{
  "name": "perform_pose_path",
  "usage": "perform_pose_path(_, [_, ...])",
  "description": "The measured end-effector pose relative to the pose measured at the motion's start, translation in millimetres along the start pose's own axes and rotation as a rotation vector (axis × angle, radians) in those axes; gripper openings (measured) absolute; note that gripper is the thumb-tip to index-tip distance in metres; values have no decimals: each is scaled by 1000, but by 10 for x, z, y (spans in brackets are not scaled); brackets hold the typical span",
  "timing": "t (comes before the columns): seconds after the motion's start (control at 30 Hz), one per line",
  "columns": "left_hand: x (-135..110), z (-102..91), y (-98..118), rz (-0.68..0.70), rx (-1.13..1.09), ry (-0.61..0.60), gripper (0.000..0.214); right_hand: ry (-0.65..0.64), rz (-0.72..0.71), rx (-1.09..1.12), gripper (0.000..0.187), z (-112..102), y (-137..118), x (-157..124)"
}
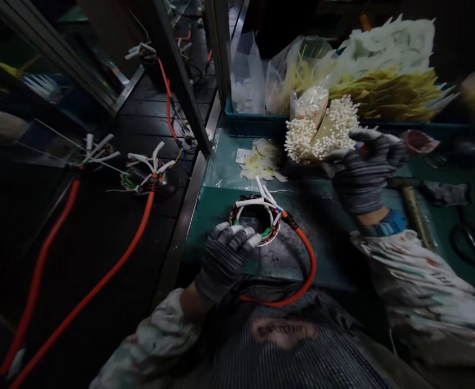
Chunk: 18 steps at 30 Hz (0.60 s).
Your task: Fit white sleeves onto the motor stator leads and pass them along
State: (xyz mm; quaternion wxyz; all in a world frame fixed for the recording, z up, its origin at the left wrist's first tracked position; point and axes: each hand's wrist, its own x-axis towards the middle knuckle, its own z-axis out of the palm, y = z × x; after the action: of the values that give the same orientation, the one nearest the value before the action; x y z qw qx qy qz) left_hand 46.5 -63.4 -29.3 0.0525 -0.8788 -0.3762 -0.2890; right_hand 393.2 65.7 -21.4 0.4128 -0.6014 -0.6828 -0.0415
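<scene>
1. The left hand (225, 262), in a dark striped work glove, sits just in front of the wound stator (254, 219). Its fingers (237, 234) are half curled and touch the near rim, but I cannot tell whether they grip it.
2. The stator lies flat on the green bench (216, 216), with white-sleeved leads rising from it. An orange cable (304, 254) leaves its right side and loops toward the person's lap.
3. Beyond and right of the stator, the gloved right hand (362, 173) is partly open against a bundle of white-tipped strands (322, 129). I cannot tell whether it has hold of them.
4. Farther beyond the stator lie pale paper scraps (261, 161), then a blue bin (245, 123) of plastic bags.
5. Right of the stator are a hammer (409, 210) and scissors (470, 243).
6. Left of the stator, on a dark slatted surface (152, 116), rests another wound stator (146, 173).
</scene>
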Motion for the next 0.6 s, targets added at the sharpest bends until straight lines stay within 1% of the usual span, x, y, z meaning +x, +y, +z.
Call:
perform_pose_path(0.07, [-23,121,66,-143,11,67,28,8,-11,32,16,-95,-159,-52])
perform_pose_path(0.1, [-21,179,84,-184,1,77,23,4,-12,83,13,-162,-265,-84])
perform_pose_path(0.13, [-11,235,84,-188,-32,78,20,-12,0,165,10,-242,-385,-117])
perform_pose_path(0.2, [20,337,28,-108,-141,79,20,-16,70,355,11,-431,-650,-175])
perform_pose_path(0.27, [47,412,-64,-35,-209,63,20,-2,180,541,17,-628,-909,-230])
perform_pose_path(0.3, [56,434,-105,-25,-208,59,21,-27,233,585,17,-708,-1020,-262])
perform_pose_path(0.33, [64,445,-133,-29,-193,61,22,-100,258,610,15,-764,-1114,-303])
perform_pose_path(0.4, [81,441,-147,-44,-180,81,22,-200,233,528,13,-784,-1242,-416])
perform_pose_path(0.43, [90,432,-135,-45,-187,100,23,-202,198,463,15,-753,-1281,-490])
perform_pose_path(0.47, [98,424,-117,-44,-199,121,23,-169,177,413,17,-706,-1306,-576])
perform_pose_path(0.5, [105,419,-97,-44,-211,136,24,-120,190,406,19,-657,-1323,-669])
perform_pose_path(0.53, [110,419,-78,-45,-221,150,26,-70,236,448,19,-619,-1333,-768])
perform_pose_path(0.57, [110,424,-64,-46,-230,162,28,-48,303,528,19,-603,-1340,-870])
perform_pose_path(0.6, [108,433,-55,-48,-236,175,29,-61,382,620,19,-616,-1344,-968])
